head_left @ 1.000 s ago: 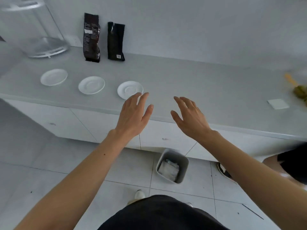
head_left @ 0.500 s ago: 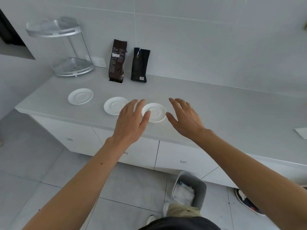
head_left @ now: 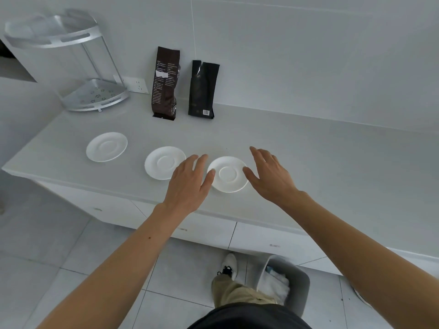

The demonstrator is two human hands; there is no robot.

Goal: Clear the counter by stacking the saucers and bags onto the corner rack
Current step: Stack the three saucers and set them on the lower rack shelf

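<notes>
Both hands out over a pale grey bench (head_left: 308, 162), fingers spread, nothing gripped. Left hand (head_left: 190, 184) and right hand (head_left: 270, 176) flanking the right saucer (head_left: 229, 174), one on either side of its rim; contact with the saucer impossible to tell. Middle saucer (head_left: 161, 162) just beside the left hand, partly covered by its fingers. Left saucer (head_left: 107, 146) well apart, nearer the bench's left end. All three white, lying flat in a row near the front edge. Behind them, standing upright against the tiled wall: a brown bag (head_left: 165, 83) and, just beside it to the right, a shorter black bag (head_left: 203, 89). In the far left corner, a two-tier metal corner rack (head_left: 95, 96), both tiers bare. Behind the rack, a white wall socket (head_left: 135, 84). Below the bench, a grey bin (head_left: 294, 281) on the tiled floor.
</notes>
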